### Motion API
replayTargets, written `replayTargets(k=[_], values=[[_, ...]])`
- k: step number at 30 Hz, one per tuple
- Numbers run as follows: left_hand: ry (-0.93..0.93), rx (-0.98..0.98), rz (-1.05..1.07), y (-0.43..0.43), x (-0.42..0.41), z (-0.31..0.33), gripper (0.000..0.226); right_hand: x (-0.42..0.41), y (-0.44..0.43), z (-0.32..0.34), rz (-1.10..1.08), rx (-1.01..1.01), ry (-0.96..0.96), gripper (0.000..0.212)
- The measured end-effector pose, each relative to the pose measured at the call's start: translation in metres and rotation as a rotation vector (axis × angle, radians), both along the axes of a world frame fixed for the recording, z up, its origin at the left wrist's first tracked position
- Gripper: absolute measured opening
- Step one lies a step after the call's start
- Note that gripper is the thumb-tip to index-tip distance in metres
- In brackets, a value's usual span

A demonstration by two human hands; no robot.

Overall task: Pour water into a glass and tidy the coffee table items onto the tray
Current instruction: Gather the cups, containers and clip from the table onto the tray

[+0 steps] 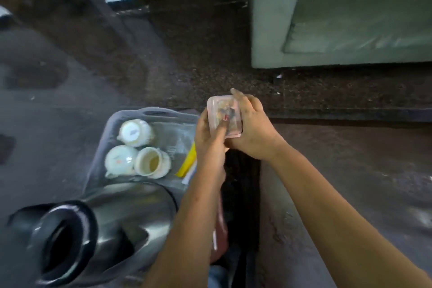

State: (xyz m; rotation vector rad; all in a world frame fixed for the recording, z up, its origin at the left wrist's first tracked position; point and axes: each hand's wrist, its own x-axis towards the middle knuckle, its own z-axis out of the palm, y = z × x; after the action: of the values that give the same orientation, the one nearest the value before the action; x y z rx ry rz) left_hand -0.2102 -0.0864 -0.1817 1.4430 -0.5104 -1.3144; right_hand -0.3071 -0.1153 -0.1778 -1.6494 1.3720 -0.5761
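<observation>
**Small box held in both my hands at the tray's right edge**

Nearest me, at lower left, a steel jug (121, 222) stands on the grey tabletop (46, 128), its black-rimmed mouth towards me. Just beyond it sits the translucent grey tray (149, 113). On the tray three pale cups (136, 147) cluster close together, and one shows a yellowish inside. A yellow item (187, 161) lies along the tray's right side, partly hidden by my left forearm.

Above that right edge I hold a small clear plastic box (224, 110). My left hand (209, 138) grips its left side, with the thumb laid across the lid. My right hand (254, 133) wraps its right side, fingers curled over the far edge. The contents are too blurred to make out.

Past my hands the floor (198, 65) is dark and speckled. At the far right stands a pale green sofa (339, 18).
</observation>
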Motion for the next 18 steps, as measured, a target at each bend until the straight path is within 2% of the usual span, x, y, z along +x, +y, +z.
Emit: replayTargets(k=[4,9,15,18], values=[[0.119,-0.008,0.256,0.002,0.029,0.011,0.031,0.056,-0.006,0.010,0.062,-0.034,0.020,0.091],[0.103,-0.023,0.553,0.006,0.058,0.015,0.031,0.103,-0.007,0.011,0.263,-0.100,0.157,0.079],[0.190,0.198,0.623,0.019,0.054,0.004,0.032,0.118,-0.007,-0.005,0.351,-0.058,0.372,0.070],[0.199,0.267,0.621,0.024,0.051,0.000,0.032,0.120,-0.007,-0.009,0.346,-0.039,0.375,0.069]])
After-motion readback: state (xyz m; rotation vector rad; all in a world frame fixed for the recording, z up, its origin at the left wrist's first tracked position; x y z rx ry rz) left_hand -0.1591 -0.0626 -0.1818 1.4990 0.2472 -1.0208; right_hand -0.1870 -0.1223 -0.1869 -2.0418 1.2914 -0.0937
